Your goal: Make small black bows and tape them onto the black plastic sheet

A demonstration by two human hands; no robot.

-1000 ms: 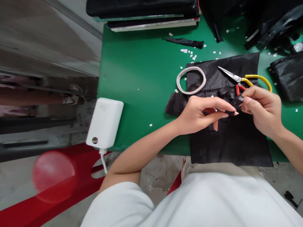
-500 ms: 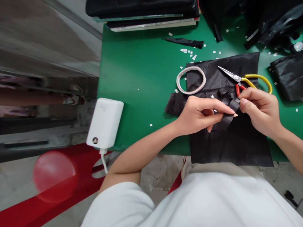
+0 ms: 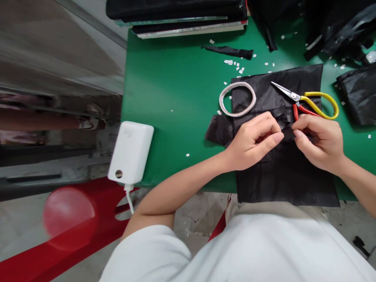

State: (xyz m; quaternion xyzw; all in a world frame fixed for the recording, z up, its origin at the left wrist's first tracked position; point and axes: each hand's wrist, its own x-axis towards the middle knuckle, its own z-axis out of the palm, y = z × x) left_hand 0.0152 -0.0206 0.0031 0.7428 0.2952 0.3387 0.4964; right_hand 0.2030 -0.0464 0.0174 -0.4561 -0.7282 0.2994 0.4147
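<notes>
A sheet of thin black fabric [image 3: 288, 176] lies over the front edge of the table, under both hands. My left hand [image 3: 254, 139] is closed in a pinch, thumb against the curled fingers. Facing it across a small gap, my right hand [image 3: 320, 137] also pinches. A small black fabric strip [image 3: 287, 134] shows between the fingertips, mostly hidden by them. Just beyond my right hand lie scissors [image 3: 296, 98] with one yellow and one red handle. A narrow roll of white tape [image 3: 222, 102] rests on the fabric's left edge.
Small white scraps [image 3: 241, 70] dot the green table [image 3: 164, 94]. A white power bank [image 3: 132, 150] with a cable sits at its left corner. Books [image 3: 190, 29] and black bundles [image 3: 358, 94] line the back and right. A red stool [image 3: 96, 211] stands at lower left.
My left fingers have curled in and the thumb has come up, where they earlier pointed straight at the strip. The strip, plainly visible before, is now mostly covered. My right hand has shifted slightly left.
</notes>
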